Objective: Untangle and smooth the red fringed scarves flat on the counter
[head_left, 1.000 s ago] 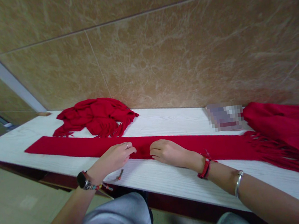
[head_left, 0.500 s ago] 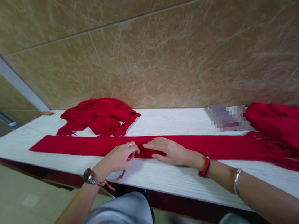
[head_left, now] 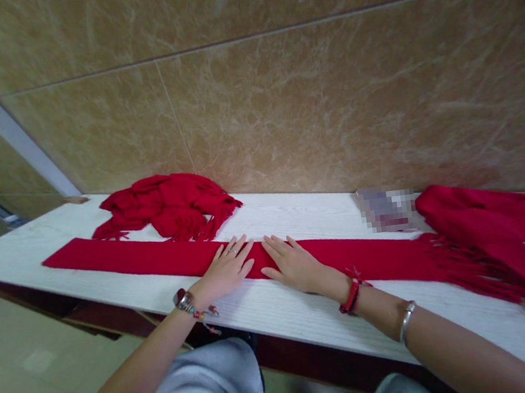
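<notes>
A red scarf (head_left: 140,257) lies flat in a long narrow strip, its fringe spread at the right end. Both hands rest on its middle, side by side with a small gap between them. My left hand (head_left: 226,270) is open, fingers spread on the cloth. Beside it my right hand (head_left: 294,266) also lies open and flat, its fingers stretched toward the far edge. Neither hand grips the fabric.
A crumpled red fringed scarf (head_left: 167,202) lies at the back left. More red cloth (head_left: 494,212) is at the right, next to a blurred flat object (head_left: 386,209). The white table (head_left: 293,209) stands against a marbled tile wall (head_left: 303,102).
My left hand has uncurled and now lies flat with fingers spread. My right hand has flattened too. The view has shifted slightly, and the scarf looks smoother between the hands.
</notes>
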Motion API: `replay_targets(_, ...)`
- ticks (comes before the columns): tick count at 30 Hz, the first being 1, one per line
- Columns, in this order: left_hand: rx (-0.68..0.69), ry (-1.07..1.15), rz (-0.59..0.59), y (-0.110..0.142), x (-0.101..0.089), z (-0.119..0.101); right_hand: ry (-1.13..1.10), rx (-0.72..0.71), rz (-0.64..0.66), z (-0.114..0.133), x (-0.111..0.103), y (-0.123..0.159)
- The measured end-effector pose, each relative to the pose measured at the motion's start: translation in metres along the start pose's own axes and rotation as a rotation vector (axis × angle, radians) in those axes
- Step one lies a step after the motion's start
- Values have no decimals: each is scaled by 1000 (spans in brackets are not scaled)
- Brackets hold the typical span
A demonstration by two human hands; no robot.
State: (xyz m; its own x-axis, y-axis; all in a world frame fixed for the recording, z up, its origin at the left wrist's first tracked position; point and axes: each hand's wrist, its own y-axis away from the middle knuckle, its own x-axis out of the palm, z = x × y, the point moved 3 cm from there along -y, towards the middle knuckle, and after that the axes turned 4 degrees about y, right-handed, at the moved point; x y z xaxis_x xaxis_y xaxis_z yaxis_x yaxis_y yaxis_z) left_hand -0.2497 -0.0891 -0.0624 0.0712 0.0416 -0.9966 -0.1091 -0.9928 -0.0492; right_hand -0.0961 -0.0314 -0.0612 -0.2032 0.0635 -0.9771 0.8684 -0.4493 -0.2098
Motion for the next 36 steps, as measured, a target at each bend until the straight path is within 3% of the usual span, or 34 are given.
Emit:
replay_targets(7,-115,-19,54,-1,-7,-10,-10,38,33,0,-2,1)
replay_targets(15,-30,56,212,-4,-7,-24,-6,35,32,-1,-4,3)
replay_targets(19,-47,27,207,-6,-5,-21,19,49,22,-12,-5,16)
replay_targets(27,-63,18,185,-17,10,-6,138,161,-14,-71,-19,93)
replay_targets(33,-83,34,216,-19,7,-8,353,326,-6,-124,-27,172)
replay_targets(36,-109,9,194,-19,7,-9,425,366,35,-139,-31,195)
